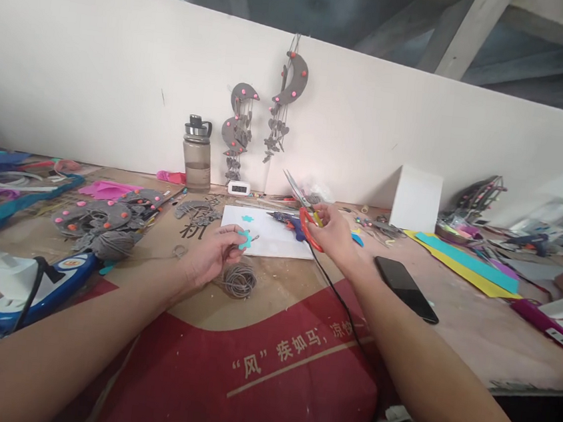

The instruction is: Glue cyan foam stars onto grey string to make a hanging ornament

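Observation:
My left hand (217,252) pinches a small turquoise flower cutout (243,239), with a bit of grey cord showing beside it. In my right hand (332,233) is a pair of scissors (307,207) with red and yellow handles, its blades pointing up and away. A second turquoise flower (247,219) lies on the white sheet (285,248) between the hands. Just beyond the right hand rests a dark blue glue gun (287,225), partly hidden by the scissors. Below my left hand sits a coil of grey cord (238,280).
A water bottle (197,155) and a small digital clock (239,188) stand by the white wall. Grey moon hangings (291,81) hang there. A phone (405,289) lies right, near coloured paper strips (467,261). Power strips (46,294) and grey yarn (107,243) are left.

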Demonstrator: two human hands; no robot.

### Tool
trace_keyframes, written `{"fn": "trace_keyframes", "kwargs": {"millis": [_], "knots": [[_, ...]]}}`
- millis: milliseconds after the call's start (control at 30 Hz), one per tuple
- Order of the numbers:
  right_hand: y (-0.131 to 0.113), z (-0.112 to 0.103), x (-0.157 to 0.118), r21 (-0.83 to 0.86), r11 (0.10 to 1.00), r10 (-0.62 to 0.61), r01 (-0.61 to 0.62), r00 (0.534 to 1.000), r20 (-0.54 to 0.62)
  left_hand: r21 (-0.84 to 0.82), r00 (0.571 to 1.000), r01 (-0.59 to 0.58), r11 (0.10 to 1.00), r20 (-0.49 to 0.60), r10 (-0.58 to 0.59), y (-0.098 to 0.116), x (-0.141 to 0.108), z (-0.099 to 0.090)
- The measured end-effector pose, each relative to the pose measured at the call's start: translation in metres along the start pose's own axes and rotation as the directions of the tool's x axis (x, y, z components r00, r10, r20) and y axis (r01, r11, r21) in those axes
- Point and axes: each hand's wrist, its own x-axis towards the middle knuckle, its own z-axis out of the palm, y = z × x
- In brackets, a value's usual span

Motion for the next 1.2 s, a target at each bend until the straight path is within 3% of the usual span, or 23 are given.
{"fn": "trace_keyframes", "kwargs": {"millis": [67,167,267,367,467,600,767,833,900,967,1033,1100,1133,1200], "knots": [[0.016,-0.015,0.012,-0.130,0.989,0.084,-0.074,0.994,0.068,0.010,1.000,-0.003,1.000,-0.016,0.004,0.000,0.001,-0.002],[0.040,-0.039,0.023,-0.294,0.954,0.115,-0.050,0.971,0.209,0.046,1.000,-0.017,0.999,-0.022,0.018,-0.001,0.002,-0.003],[0.059,-0.061,0.023,-0.388,0.916,0.215,-0.099,0.939,0.268,0.082,0.999,-0.036,0.996,-0.034,0.038,0.000,0.002,-0.003],[0.069,-0.079,0.019,-0.494,0.860,0.299,-0.129,0.911,0.284,0.111,0.997,-0.043,0.993,-0.062,0.050,0.001,0.003,-0.003],[0.071,-0.089,0.014,-0.557,0.827,0.319,-0.075,0.879,0.355,0.135,0.994,-0.045,0.990,-0.091,0.057,0.000,0.004,-0.004],[0.069,-0.079,0.006,-0.574,0.819,0.307,-0.012,0.854,0.420,0.128,0.994,-0.058,0.990,-0.084,0.069,-0.001,0.005,-0.005],[0.063,-0.044,-0.003,-0.612,0.790,0.301,-0.040,0.895,0.330,0.061,0.999,-0.027,0.998,0.018,0.026,0.007,0.002,-0.002],[0.048,-0.033,-0.006,-0.542,0.840,0.216,-0.035,0.937,0.274,0.020,0.995,-0.029,0.999,0.094,0.027,0.010,0.001,-0.002],[0.022,-0.024,-0.010,-0.312,0.950,0.062,0.018,0.968,0.244,-0.016,0.984,-0.023,1.000,0.179,0.025,0.013,-0.002,-0.001],[-0.010,-0.014,-0.016,0.065,0.997,-0.068,0.050,0.946,0.318,-0.029,0.967,0.013,0.999,0.256,-0.006,0.015,-0.004,0.000],[-0.040,-0.002,-0.022,0.321,0.946,-0.199,0.053,0.875,0.441,-0.019,0.946,0.063,0.998,0.320,-0.053,0.016,-0.007,0.001],[-0.062,0.011,-0.028,0.401,0.914,-0.278,0.061,0.813,0.511,-0.006,0.923,0.105,0.994,0.374,-0.095,0.017,-0.008,0.001],[-0.068,0.018,-0.029,0.419,0.906,-0.285,0.052,0.808,0.516,-0.005,0.912,0.123,0.992,0.396,-0.111,0.017,-0.008,0.001],[-0.071,0.029,-0.031,0.450,0.893,-0.241,0.007,0.851,0.466,-0.022,0.893,0.152,0.988,0.431,-0.128,0.019,-0.008,-0.001]]}}
